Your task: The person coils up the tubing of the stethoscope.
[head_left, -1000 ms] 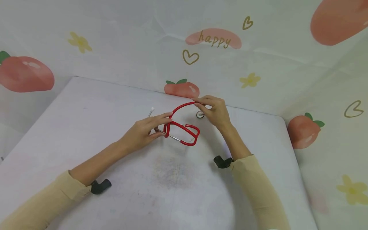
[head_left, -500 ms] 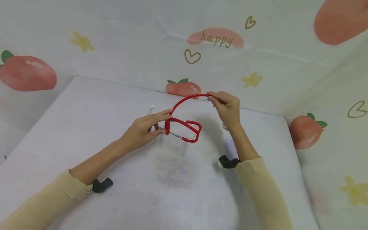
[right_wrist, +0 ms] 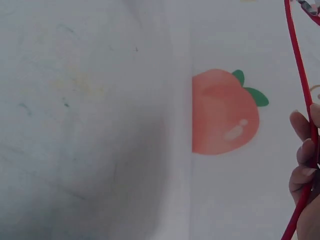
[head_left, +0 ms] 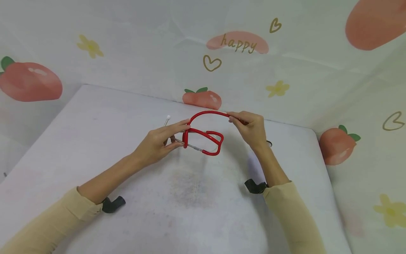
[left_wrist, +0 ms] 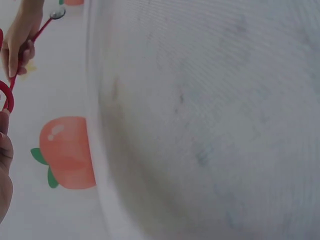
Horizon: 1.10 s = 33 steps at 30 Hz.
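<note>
The stethoscope (head_left: 204,134) is held raised between two hands over the rear half of the bench (head_left: 190,229), nearer the back edge than the near side. The left hand (head_left: 158,143) is partly closed, thumb and fingers pinching the bundle where looped red tubing meets the metal ear tubes (head_left: 194,147). One white ear tip (head_left: 168,117) projects beyond its knuckles. The right hand (head_left: 250,127) is curled nearly closed and grips the red tube farther along; the right wrist view confirms fingers wrapped about it. Between the hands the tube arches upward, its top just short of the bench's back edge in the head view. The metal chest piece (left_wrist: 58,13) hangs past the right hand, apart from it. The wall cloth (head_left: 142,42) rises along the back edge and limits reach there. Side edges lie well apart from both hands, the right edge being the closer. The bench surface extends from the forearms toward the near side.
</note>
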Available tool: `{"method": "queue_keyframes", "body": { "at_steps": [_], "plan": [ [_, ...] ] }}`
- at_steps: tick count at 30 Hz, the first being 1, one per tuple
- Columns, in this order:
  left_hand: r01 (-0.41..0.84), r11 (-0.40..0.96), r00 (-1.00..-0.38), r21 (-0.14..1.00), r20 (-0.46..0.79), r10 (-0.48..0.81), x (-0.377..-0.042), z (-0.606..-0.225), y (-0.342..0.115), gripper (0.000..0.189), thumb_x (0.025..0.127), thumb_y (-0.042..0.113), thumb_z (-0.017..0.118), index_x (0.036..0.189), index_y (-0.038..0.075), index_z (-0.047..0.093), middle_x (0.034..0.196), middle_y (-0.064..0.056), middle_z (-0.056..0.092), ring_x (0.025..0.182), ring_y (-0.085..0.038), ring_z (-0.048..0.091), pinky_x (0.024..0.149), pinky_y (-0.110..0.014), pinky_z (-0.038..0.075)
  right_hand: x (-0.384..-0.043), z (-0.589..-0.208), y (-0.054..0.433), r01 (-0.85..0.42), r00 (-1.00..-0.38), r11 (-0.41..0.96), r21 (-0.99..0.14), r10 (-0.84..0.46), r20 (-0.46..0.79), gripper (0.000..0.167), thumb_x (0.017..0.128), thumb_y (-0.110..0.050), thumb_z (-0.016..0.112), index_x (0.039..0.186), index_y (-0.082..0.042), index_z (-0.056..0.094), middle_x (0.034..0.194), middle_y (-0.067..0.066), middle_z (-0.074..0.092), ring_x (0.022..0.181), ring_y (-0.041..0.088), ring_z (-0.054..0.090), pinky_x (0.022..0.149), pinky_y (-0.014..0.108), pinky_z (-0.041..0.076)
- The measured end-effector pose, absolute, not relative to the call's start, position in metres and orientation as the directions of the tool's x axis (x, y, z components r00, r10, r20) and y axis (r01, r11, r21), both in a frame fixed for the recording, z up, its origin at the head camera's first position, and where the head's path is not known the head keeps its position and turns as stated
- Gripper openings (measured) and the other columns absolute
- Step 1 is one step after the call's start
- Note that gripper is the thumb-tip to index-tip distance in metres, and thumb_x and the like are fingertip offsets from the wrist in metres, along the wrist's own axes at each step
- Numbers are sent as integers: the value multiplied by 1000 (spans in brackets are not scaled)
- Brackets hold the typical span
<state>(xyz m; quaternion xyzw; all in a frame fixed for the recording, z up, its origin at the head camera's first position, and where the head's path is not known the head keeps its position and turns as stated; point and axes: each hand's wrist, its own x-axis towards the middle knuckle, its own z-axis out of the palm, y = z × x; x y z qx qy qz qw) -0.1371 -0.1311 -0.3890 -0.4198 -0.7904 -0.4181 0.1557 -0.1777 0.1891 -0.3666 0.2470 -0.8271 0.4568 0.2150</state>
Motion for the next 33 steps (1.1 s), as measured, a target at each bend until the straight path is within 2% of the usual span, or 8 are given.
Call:
{"method": "queue_keyframes", "body": {
  "at_steps": [5, 8, 13, 19, 26, 33],
  "plan": [
    [792, 328, -606, 514, 599, 524, -138, -387, -130, 68, 79, 3, 82, 141, 13, 56, 147, 0, 52, 77, -5, 57, 56, -27, 48, -176, -378, 195, -608, -785, 495, -621, -254, 565, 15, 85, 1, 76, 100, -1, 79, 80, 9, 73, 62, 12, 50, 54, 16, 38],
    [797, 334, -601, 504, 602, 526, -139, -387, -128, 68, 80, 2, 82, 142, 11, 55, 148, -2, 51, 85, -8, 61, 59, -28, 50, -173, -382, 197, -608, -788, 501, -616, -284, 546, 16, 86, -2, 76, 101, -4, 80, 81, 6, 73, 62, 14, 49, 54, 18, 38],
    [803, 328, -593, 498, 610, 526, -139, -388, -124, 66, 83, 0, 78, 144, 9, 53, 149, -5, 50, 96, -13, 62, 64, -22, 50, -168, -388, 196, -587, -806, 546, -598, -317, 501, 16, 88, -5, 75, 103, -7, 80, 82, 2, 72, 60, 13, 48, 52, 20, 39],
    [785, 347, -618, 513, 607, 500, -139, -385, -122, 66, 85, -3, 75, 145, 8, 50, 149, -6, 50, 91, -13, 61, 69, -16, 48, -163, -391, 194, -581, -811, 567, -584, -342, 475, 19, 86, -2, 76, 105, -6, 78, 83, 1, 71, 61, 13, 49, 51, 22, 39],
    [769, 381, -639, 514, 600, 482, -142, -384, -120, 68, 85, -6, 74, 146, 6, 49, 149, -7, 50, 93, -17, 63, 71, -24, 54, -157, -394, 190, -597, -801, 587, -547, -395, 450, 23, 86, -2, 75, 109, -3, 77, 86, 4, 70, 66, 14, 52, 55, 22, 43],
    [741, 422, -672, 523, 583, 456, -145, -385, -119, 68, 85, -4, 74, 147, 9, 48, 149, -5, 50, 81, -13, 63, 68, -25, 53, -150, -399, 186, -600, -800, 597, -532, -456, 390, 29, 84, 4, 75, 113, 2, 74, 95, 9, 72, 71, 16, 57, 60, 25, 51]
  ]
}}
